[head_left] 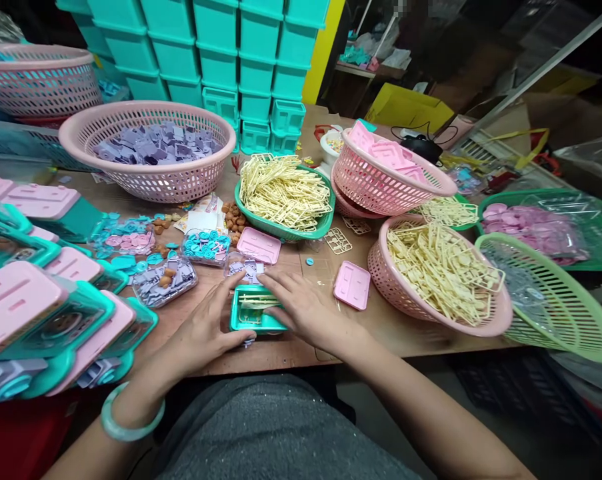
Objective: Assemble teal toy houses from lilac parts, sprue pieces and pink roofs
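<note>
A small teal plastic box sits at the table's front edge with cream-coloured sprue pieces lying inside. My left hand spans the box's left end, thumb at the front rim and fingers by the back rim. My right hand lies over its right end, fingers stretched past the back rim and thumb reaching in over the sprue pieces. Just behind the box is a clear tray with lilac parts. Pink lids lie nearby, one behind and one to the right.
Behind stand a green basket of cream sprues, a pink basket of lilac parts and stacked teal boxes. To the right is a pink basket of sprues. Filled boxes with pink lids crowd the left.
</note>
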`<state>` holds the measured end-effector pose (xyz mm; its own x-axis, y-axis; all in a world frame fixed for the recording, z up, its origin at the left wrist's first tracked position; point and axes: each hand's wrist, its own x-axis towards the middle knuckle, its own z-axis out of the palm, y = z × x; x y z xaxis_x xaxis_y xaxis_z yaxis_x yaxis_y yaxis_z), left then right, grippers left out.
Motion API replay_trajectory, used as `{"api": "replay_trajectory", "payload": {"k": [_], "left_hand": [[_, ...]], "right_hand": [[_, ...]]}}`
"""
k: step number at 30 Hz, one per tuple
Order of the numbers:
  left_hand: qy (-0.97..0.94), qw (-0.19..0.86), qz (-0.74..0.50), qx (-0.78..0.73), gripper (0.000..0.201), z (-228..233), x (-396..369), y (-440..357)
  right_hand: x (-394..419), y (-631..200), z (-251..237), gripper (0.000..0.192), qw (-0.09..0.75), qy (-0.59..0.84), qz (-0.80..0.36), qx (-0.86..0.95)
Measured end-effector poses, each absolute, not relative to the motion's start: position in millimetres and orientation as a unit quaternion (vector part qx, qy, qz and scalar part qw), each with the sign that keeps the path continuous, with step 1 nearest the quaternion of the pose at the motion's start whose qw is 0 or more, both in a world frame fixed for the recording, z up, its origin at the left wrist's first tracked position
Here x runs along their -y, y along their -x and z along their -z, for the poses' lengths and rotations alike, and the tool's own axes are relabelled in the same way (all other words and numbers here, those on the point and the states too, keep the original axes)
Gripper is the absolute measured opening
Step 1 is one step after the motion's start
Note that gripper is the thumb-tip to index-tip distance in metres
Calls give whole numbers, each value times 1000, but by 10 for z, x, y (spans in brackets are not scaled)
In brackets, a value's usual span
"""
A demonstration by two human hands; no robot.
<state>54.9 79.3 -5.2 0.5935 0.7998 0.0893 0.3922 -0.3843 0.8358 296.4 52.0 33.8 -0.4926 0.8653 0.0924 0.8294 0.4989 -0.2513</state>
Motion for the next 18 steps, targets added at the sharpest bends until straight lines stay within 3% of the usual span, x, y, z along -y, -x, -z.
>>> {"api": "replay_trajectory", "payload": {"k": [6, 8, 11, 15, 18], "left_hand": [[-793, 384, -266, -392, 83, 113, -766, -630], [-789, 375, -280, -398, 80, 125, -766, -665], [-790, 359, -295, -400, 71, 176, -770, -697], [-807, 338, -291, -387, 69, 257, -771, -715], [-816, 305, -310, -381, 76, 219, -764, -733]], "right_hand": [[-204, -2999, -232, 66, 99, 490, -86, 862], [-157, -3139, -201, 66, 150, 513, -91, 840], [-80, -3578, -76, 56, 244, 620, -51, 744], [91, -4205, 231, 39, 192, 715, -24, 671], [162, -4359, 356, 23, 235, 714, 8, 659]]}}
